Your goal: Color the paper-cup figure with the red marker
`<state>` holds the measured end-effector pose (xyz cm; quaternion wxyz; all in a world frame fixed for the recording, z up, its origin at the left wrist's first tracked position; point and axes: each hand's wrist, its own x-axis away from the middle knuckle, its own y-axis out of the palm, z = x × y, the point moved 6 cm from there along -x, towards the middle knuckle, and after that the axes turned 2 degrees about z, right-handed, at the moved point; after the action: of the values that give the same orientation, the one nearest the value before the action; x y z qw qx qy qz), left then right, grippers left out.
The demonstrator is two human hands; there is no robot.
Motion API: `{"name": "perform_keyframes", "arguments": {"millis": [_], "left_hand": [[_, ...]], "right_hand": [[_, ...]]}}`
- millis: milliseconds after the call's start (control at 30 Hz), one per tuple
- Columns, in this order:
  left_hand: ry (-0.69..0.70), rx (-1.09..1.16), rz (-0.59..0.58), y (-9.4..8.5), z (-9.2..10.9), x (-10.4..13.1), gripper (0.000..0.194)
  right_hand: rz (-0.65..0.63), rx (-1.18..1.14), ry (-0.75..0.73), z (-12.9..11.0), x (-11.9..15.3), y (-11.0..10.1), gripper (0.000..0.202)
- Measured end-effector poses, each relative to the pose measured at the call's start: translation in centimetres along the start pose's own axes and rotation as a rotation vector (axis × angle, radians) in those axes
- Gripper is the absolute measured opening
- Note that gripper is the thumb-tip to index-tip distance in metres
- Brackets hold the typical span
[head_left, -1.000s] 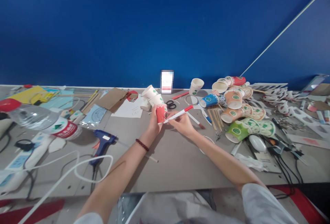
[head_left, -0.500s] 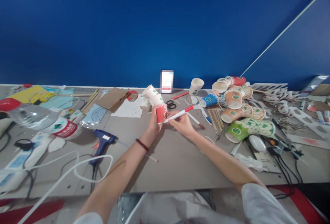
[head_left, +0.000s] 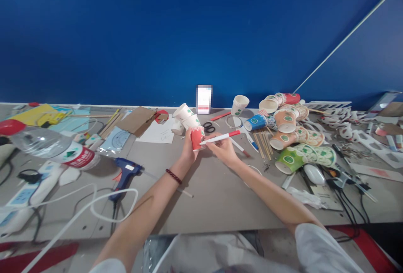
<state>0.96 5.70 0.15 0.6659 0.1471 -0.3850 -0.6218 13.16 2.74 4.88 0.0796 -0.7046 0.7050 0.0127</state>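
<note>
My left hand (head_left: 188, 149) is wrapped round a red paper cup (head_left: 197, 136) with a white patterned rim. In my right hand (head_left: 222, 147) is a white marker (head_left: 218, 138) with a red end, its tip pointing left at the cup's side; whether it touches is too small to tell. Just behind the red cup lie white paper cups (head_left: 182, 112) with green marks. Black scissors (head_left: 208, 127) rest behind my hands, and a white sheet of paper (head_left: 154, 133) lies to the left.
A blue glue gun (head_left: 126, 172), a water bottle (head_left: 50, 143) and a power strip (head_left: 30, 193) with a looping white cable are at left. Several coloured cups (head_left: 291, 159) and wooden sticks (head_left: 263, 144) are at right. A screen (head_left: 204, 99) stands against the blue wall.
The marker has shifted slightly right and lies flatter, its tip higher on the cup. My right hand has moved a little with it. The left hand looks nearly unchanged.
</note>
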Motion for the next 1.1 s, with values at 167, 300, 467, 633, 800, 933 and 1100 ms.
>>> {"name": "perform_keyframes", "arguments": {"millis": [167, 300, 467, 633, 800, 933, 1100], "left_hand": [[0.034, 0.011, -0.068, 0.1, -0.2, -0.2, 0.05], [0.036, 0.021, -0.101, 0.3, -0.3, -0.1, 0.047], [0.009, 0.037, -0.069, 0.6, 0.0, 0.2, 0.039], [-0.029, 0.042, -0.032, 0.1, -0.3, 0.0, 0.04], [-0.037, 0.046, 0.01, -0.3, -0.4, -0.2, 0.041], [-0.06, 0.07, 0.058, -0.3, -0.4, -0.1, 0.038], [-0.05, 0.079, 0.037, -0.2, -0.3, -0.2, 0.039]], "right_hand": [[0.058, -0.132, 0.025, 0.4, -0.4, -0.6, 0.021], [0.083, -0.184, -0.015, 0.9, -0.7, -1.1, 0.031], [0.087, -0.22, -0.033, 1.3, -1.3, -1.5, 0.038], [0.115, -0.189, -0.034, 1.3, -1.7, -1.6, 0.043], [0.118, -0.165, -0.056, 1.2, -1.6, -1.8, 0.041], [0.114, -0.183, -0.059, 1.2, -1.6, -1.9, 0.04], [0.088, -0.218, -0.059, 1.3, -1.6, -1.7, 0.036]]}}
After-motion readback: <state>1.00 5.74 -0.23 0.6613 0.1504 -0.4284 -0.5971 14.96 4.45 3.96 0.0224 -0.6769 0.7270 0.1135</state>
